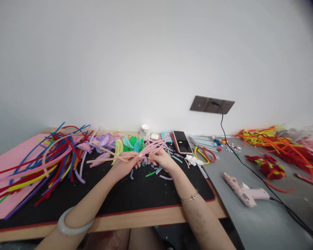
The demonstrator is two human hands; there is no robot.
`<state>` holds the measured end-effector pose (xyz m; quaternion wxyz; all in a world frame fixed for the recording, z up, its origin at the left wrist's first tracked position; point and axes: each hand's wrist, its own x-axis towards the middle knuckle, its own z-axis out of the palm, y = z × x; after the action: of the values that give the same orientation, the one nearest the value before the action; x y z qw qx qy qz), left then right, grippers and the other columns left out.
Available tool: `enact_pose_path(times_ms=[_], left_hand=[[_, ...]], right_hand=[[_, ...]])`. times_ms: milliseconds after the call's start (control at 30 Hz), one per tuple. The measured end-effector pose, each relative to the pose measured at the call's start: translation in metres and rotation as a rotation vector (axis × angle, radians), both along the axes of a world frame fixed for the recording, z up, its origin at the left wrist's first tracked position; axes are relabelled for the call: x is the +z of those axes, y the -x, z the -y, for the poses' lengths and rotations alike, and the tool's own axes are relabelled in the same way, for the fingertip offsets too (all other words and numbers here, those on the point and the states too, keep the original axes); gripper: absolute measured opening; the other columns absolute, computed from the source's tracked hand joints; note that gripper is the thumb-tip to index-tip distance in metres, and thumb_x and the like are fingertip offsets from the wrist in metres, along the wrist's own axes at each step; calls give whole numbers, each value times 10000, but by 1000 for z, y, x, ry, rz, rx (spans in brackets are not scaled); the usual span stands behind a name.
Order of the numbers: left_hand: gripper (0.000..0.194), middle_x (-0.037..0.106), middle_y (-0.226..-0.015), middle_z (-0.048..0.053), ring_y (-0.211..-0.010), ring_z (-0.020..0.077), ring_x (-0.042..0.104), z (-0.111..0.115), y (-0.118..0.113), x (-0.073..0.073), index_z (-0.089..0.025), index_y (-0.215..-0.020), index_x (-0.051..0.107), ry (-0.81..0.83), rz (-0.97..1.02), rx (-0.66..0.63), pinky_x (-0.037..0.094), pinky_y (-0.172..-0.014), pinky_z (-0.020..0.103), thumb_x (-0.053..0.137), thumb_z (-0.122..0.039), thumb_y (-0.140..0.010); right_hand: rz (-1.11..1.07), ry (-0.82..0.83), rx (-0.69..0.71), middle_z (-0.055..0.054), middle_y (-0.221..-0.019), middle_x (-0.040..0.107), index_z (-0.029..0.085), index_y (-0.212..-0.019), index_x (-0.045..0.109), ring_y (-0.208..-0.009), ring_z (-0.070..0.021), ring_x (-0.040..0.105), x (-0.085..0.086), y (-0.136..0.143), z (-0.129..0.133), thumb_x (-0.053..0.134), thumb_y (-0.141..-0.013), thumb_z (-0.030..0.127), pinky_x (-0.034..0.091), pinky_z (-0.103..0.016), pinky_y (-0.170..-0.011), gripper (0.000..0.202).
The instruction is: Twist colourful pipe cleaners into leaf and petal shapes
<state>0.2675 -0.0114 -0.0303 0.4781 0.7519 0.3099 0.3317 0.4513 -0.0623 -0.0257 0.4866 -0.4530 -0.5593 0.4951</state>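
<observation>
Both of my hands meet over the black mat (135, 198), closed on a bunch of pink and peach pipe cleaners (153, 146). My left hand (126, 165) grips the peach stems, whose ends stick out to the left. Close beside it, my right hand (160, 159) pinches the bunch near its middle, and pink stems fan up and to the right. The fingertips partly hide where the stems join. Short cut pieces (165, 177) lie scattered beneath the hands. Behind them sit bent loops of yellow and green pipe cleaner (132, 143).
Long pipe cleaners (59, 159) spread across a pink sheet (7, 203) at left. A white cup (145, 132), a phone (182, 141) and scissors (205, 155) stand or lie behind. At right are a glue gun (246, 191) with its black cord (240, 159) and red-orange pipe cleaners (289, 149).
</observation>
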Motion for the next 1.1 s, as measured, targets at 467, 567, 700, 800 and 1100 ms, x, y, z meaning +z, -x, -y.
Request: enact_pose_path(times_ms=[467,567,700,800,1100], left_hand=[[321,626,-530,19,-454,107,554,4,-3,-2,-152,-660,636,194,103,-310,447,-466,207,606,-436,-807],[331,611,-499,13,-432,106,540,7,-5,1,-154,-630,629,217,101,-300,444,-448,208,621,-444,-790],[334,605,-499,9,-432,105,530,8,-4,7,-156,-618,630,183,139,-217,433,-450,208,616,-442,-792],[316,599,-498,5,-440,113,529,7,-2,10,-159,-612,633,169,182,-131,430,-458,218,628,-427,-779],[294,587,-532,-11,-484,119,523,-6,8,6,-162,-618,635,138,299,-10,424,-498,236,633,-405,-783]], right_hand=[[-52,-56,77,40,-503,435,160,-598,527,-452,-71,314,-11,23,5,615,-785,497,175,-231,-439,396],[-101,-50,-34,54,-461,370,174,-548,479,-426,-69,260,-11,27,4,550,-816,479,161,-236,-434,412],[-167,-67,-184,72,-455,306,196,-540,400,-417,-70,239,-9,26,3,573,-782,423,171,-239,-433,374],[-200,-120,-220,75,-456,270,203,-532,364,-415,-70,208,-8,21,1,571,-790,412,151,-247,-436,391],[-81,-183,-224,60,-489,296,199,-532,370,-453,-77,231,-6,7,0,568,-820,455,183,-249,-454,433]])
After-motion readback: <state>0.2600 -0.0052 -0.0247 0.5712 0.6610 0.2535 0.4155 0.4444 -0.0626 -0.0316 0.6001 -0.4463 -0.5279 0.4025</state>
